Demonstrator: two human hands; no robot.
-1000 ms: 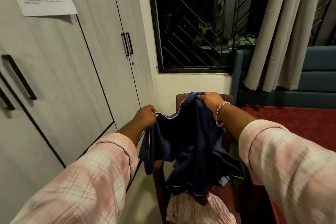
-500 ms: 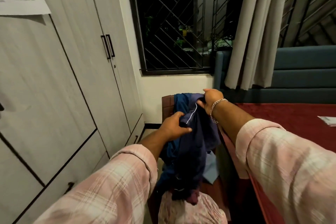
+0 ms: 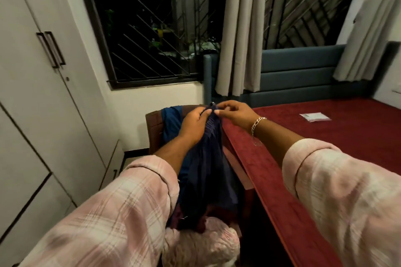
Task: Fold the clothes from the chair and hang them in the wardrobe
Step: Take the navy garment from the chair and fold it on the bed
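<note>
Garment [image 3: 206, 158] pinched at top by left hand [image 3: 193, 124] and right hand [image 3: 235, 112] (fingertip grip); could slip onto near pile [image 3: 201, 243].

Wooden chair [image 3: 154, 128] stood in the middle of the scene, against the far wall below the window, its back facing the camera's far side. A blue garment [image 3: 171, 123] lay draped over the chair back. On the seat, at the near edge, sat a heap of pale pink fabric [image 3: 201, 245], with a bit of maroon cloth [image 3: 200, 223] showing on top of it. The dark navy garment [image 3: 206, 171] hung down onto this heap. Just right of the chair ran the bed [image 3: 325, 132], covered in dark red. A small flat clear packet [image 3: 314, 116] lay on the bed, far right.
</note>
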